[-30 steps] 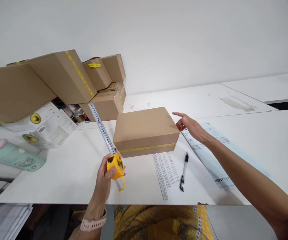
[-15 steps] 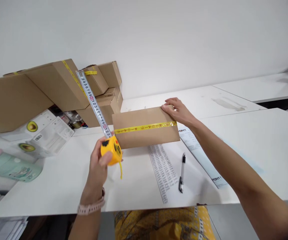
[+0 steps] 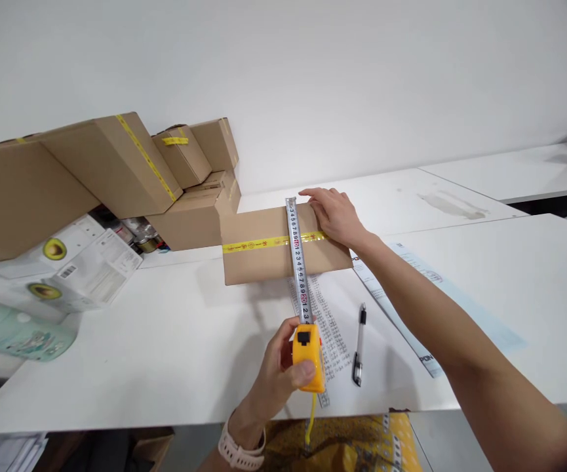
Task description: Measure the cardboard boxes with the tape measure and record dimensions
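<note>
A flat-looking brown cardboard box [image 3: 266,263] with yellow printed tape along its top is in the middle of the view. My right hand [image 3: 338,217] grips its right far part, thumb hidden behind the fingers, the index finger stretched toward the blade's tip. In my left hand [image 3: 269,381] is a yellow tape measure [image 3: 314,351], held near the table's front edge. Its blade runs out away from me, across the box's short side and over the yellow tape, with the tip at the far edge. A yellow strap hangs from the case.
Several cardboard boxes [image 3: 111,167] are stacked at the left, beside a white carton [image 3: 99,269] with avocado pictures and a green bottle [image 3: 22,334]. A pen [image 3: 360,344] lies on a printed sheet [image 3: 386,373]. A bluish-white packet [image 3: 406,314] lies under my right forearm.
My left hand has swung the tape measure from the box's left side to the front, laying the blade across the box. My right hand has shifted slightly left along the far edge.
</note>
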The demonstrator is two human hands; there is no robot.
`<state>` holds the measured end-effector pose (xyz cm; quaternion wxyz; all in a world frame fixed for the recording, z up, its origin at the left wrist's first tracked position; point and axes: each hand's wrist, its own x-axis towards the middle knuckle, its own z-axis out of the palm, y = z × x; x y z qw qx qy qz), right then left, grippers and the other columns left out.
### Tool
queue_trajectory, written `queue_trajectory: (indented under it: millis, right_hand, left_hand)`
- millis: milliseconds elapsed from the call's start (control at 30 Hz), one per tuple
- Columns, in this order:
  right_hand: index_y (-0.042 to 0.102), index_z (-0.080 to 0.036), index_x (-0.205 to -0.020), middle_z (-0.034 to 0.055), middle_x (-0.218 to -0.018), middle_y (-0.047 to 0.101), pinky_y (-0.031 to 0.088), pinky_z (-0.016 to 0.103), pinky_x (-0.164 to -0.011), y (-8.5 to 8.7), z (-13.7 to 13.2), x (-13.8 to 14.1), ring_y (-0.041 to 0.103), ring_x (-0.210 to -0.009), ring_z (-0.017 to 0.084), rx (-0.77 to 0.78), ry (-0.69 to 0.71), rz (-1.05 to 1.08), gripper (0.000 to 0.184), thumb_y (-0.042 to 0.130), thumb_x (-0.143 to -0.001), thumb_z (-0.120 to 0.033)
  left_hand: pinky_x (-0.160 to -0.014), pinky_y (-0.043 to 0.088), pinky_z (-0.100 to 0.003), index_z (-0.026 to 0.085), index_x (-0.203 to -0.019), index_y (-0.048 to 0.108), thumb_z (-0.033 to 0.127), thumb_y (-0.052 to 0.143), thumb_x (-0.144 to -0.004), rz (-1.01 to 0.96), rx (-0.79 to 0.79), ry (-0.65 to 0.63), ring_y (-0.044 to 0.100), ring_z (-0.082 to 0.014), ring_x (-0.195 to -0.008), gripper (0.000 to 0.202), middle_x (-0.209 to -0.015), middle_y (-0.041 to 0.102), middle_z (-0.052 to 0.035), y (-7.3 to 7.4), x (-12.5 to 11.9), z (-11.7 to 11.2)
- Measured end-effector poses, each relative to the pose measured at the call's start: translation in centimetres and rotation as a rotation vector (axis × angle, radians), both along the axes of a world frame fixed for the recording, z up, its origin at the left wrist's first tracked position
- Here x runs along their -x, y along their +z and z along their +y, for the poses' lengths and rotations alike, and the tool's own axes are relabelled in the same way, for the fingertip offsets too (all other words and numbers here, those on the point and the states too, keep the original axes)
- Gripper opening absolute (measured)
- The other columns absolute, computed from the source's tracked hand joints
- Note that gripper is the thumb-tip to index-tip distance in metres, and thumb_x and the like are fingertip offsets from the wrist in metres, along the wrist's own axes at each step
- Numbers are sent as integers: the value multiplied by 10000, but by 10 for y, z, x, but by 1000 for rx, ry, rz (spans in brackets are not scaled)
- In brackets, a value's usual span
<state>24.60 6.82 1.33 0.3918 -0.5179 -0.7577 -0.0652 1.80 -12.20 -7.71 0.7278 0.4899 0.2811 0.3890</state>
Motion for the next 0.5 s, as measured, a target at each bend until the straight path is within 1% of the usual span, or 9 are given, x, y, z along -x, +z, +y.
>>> queue_trajectory:
  millis: [133,300,500]
  right_hand:
    - [579,-323,-1423,84,-1044,697,382,430,-865,-2,2,0,549,-963,288,-34,-21,-106,512,302,-1024,-162]
    - [637,-383,-1386,90,-1085,671,370,437,-874,-2,3,-1,532,-975,286,-49,-5,-209,507,333,-1036,-178]
    - [643,-386,-1384,99,-1111,668,364,444,-861,-6,7,-3,509,-969,291,-70,0,-205,513,289,-1052,-220]
  left_hand:
    - [-716,502,-270,209,-1295,571,528,834,-769,2,27,-13,584,-165,-810,669,-985,627,-52,-6,-5,-5]
    - [-730,503,-278,210,-1275,567,542,832,-769,47,44,4,588,-191,-859,661,-973,618,-57,-11,-9,-8]
    - [-716,509,-260,206,-1282,568,552,837,-762,154,6,39,587,-195,-888,680,-1030,618,-73,-13,-13,-3]
